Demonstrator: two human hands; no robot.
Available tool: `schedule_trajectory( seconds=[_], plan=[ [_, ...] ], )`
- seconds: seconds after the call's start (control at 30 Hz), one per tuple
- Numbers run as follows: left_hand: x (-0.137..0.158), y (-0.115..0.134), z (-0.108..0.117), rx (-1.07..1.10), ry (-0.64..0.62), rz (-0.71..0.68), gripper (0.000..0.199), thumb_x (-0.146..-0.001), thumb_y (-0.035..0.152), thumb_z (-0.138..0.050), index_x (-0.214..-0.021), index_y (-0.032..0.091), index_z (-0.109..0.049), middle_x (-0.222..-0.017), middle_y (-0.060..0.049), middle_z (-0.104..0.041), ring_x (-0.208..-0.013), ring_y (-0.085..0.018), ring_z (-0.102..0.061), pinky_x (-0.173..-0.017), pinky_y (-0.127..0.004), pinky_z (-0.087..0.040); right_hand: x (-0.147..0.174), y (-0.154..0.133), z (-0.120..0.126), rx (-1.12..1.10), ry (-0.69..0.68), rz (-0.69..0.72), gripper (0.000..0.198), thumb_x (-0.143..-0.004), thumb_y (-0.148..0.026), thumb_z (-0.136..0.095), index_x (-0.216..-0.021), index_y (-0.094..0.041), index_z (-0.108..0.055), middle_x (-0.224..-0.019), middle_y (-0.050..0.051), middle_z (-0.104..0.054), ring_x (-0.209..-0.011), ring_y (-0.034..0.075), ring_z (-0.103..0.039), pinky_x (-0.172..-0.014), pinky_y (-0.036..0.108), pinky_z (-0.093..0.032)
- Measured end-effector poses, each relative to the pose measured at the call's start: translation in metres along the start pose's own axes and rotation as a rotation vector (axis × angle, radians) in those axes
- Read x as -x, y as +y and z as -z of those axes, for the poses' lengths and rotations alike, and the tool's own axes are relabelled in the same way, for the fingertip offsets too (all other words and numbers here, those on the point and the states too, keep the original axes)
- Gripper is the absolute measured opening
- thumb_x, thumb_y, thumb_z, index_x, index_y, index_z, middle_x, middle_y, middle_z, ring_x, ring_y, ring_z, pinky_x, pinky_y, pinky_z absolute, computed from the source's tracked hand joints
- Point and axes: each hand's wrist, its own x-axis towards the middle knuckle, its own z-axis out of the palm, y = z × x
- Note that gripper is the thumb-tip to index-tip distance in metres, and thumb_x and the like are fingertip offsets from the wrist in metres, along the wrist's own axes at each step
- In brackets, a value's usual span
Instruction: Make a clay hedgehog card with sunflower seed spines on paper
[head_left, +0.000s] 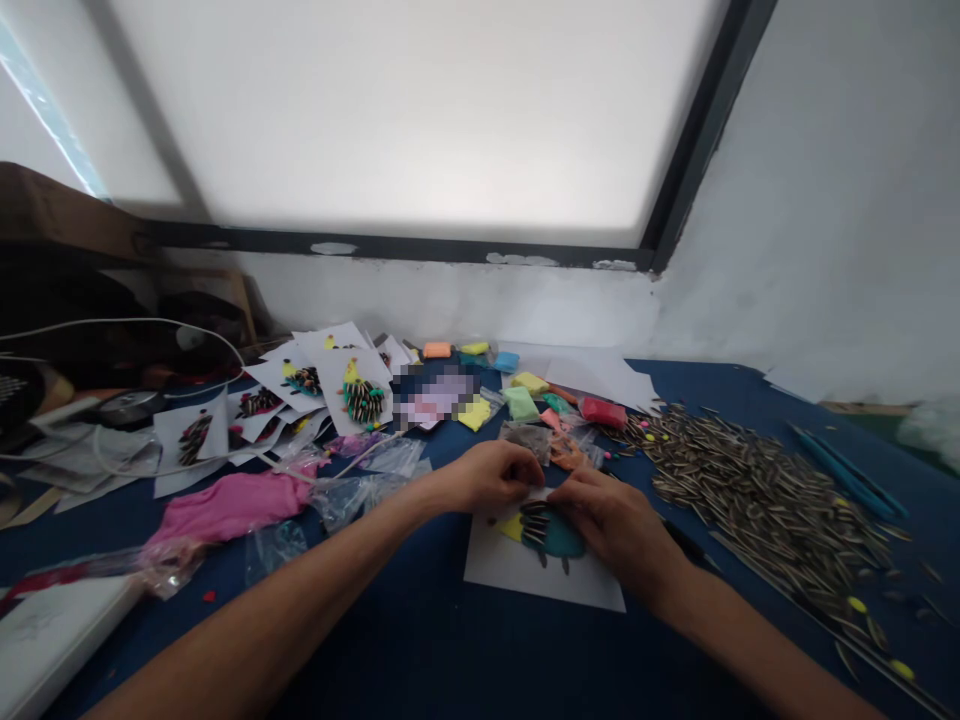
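A white card (pixel 495 575) lies on the blue table, carrying a hedgehog-like figure of flattened modelling clay. Its body is teal clay (pixel 568 540), its head yellow clay (pixel 511 528). A few striped sunflower seeds (pixel 535 522) stand in rows on the teal part near the head. My left hand (pixel 491 478) is curled over the card's far edge, fingers closed together. My right hand (pixel 611 515) bends over the teal clay's right side, its fingers pinched close to the left hand's. Whatever sits between the fingertips of either hand is hidden.
A large heap of sunflower seeds (pixel 750 500) spreads at right, beside a long teal object (pixel 847 470). Clay packets, including a red one (pixel 602 413), lie beyond my hands. Seed-covered cards (pixel 367 390) overlap at back left, near a pink bundle (pixel 225 510) and a white box (pixel 67 635).
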Motion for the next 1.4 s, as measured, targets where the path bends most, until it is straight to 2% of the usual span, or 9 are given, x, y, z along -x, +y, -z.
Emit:
schedule_trajectory(
  seconds=[0.17,0.37,0.5,0.6,0.7,0.87,0.97,1.13,1.4],
  plan=[
    [-0.001,-0.002,-0.001,-0.01,0.0,-0.001,0.026,-0.072,0.009,-0.054,-0.094,0.013,-0.067,-0.075,-0.001,-0.062,-0.066,-0.011,-0.053,-0.056,-0.019,-0.039,-0.001,-0.003,0.002,0.033,-0.016,0.013,0.026,-0.09,-0.018,-0.047,-0.078,-0.023,-0.07,-0.077,0.002,-0.064,-0.07,0.015,-0.063,-0.061,0.024,-0.045],
    [0.0,-0.004,-0.001,-0.012,0.011,-0.017,0.024,-0.073,0.011,-0.054,-0.094,0.013,-0.067,-0.073,0.0,-0.06,-0.064,-0.011,-0.051,-0.054,-0.019,-0.037,-0.001,-0.006,0.007,0.047,-0.044,0.021,0.025,-0.089,-0.018,-0.047,-0.083,-0.025,-0.071,-0.082,0.002,-0.067,-0.076,0.015,-0.065,-0.064,0.024,-0.048],
    [-0.001,-0.004,-0.001,-0.01,0.007,-0.018,0.025,-0.073,0.01,-0.054,-0.094,0.014,-0.067,-0.073,0.001,-0.06,-0.064,-0.01,-0.05,-0.054,-0.018,-0.037,0.0,-0.005,0.012,0.063,-0.034,0.003,0.028,-0.089,-0.017,-0.045,-0.096,-0.025,-0.071,-0.094,0.004,-0.068,-0.081,0.016,-0.066,-0.068,0.023,-0.049],
    [-0.001,-0.005,-0.001,-0.019,0.014,-0.022,0.025,-0.072,0.009,-0.054,-0.092,0.014,-0.068,-0.074,0.001,-0.06,-0.063,-0.01,-0.049,-0.053,-0.018,-0.035,-0.001,0.01,0.023,0.128,0.032,-0.09,0.032,-0.092,-0.019,-0.041,-0.109,-0.025,-0.068,-0.095,0.005,-0.068,-0.082,0.017,-0.066,-0.069,0.026,-0.049],
    [-0.001,-0.004,0.0,-0.022,-0.001,-0.014,0.023,-0.073,0.01,-0.055,-0.092,0.014,-0.068,-0.072,0.0,-0.058,-0.062,-0.01,-0.049,-0.052,-0.018,-0.034,-0.001,0.038,0.035,0.241,0.124,-0.234,0.029,-0.09,-0.023,-0.043,-0.099,-0.02,-0.071,-0.096,0.009,-0.068,-0.083,0.022,-0.065,-0.068,0.031,-0.047],
    [0.0,-0.001,0.002,-0.032,-0.021,-0.003,0.024,-0.074,0.01,-0.054,-0.093,0.013,-0.068,-0.072,0.0,-0.058,-0.062,-0.01,-0.049,-0.052,-0.019,-0.035,0.001,0.073,0.042,0.326,0.098,-0.317,0.03,-0.087,-0.02,-0.045,-0.094,-0.018,-0.074,-0.09,0.009,-0.068,-0.077,0.022,-0.064,-0.063,0.031,-0.045],
    [0.0,0.0,0.002,-0.024,-0.023,0.01,0.024,-0.074,0.01,-0.053,-0.094,0.013,-0.068,-0.072,-0.001,-0.059,-0.062,-0.01,-0.05,-0.052,-0.019,-0.035,0.0,0.077,0.037,0.343,0.053,-0.311,0.03,-0.088,-0.022,-0.046,-0.097,-0.02,-0.074,-0.091,0.008,-0.067,-0.077,0.021,-0.064,-0.062,0.029,-0.045],
    [0.0,-0.001,0.001,-0.02,-0.005,0.007,0.023,-0.074,0.011,-0.055,-0.093,0.013,-0.068,-0.073,-0.001,-0.059,-0.063,-0.01,-0.05,-0.052,-0.019,-0.035,-0.003,0.077,0.031,0.364,0.004,-0.268,0.026,-0.088,-0.025,-0.047,-0.092,-0.021,-0.073,-0.093,0.008,-0.066,-0.084,0.021,-0.063,-0.064,0.028,-0.044],
    [0.0,0.0,0.001,-0.013,-0.023,0.03,0.025,-0.074,0.01,-0.054,-0.094,0.013,-0.068,-0.073,0.0,-0.058,-0.062,-0.01,-0.049,-0.052,-0.02,-0.035,-0.004,0.081,0.029,0.353,0.018,-0.285,0.018,-0.086,-0.021,-0.044,-0.08,-0.018,-0.061,-0.085,0.009,-0.063,-0.077,0.022,-0.06,-0.062,0.029,-0.04]
  ],
)
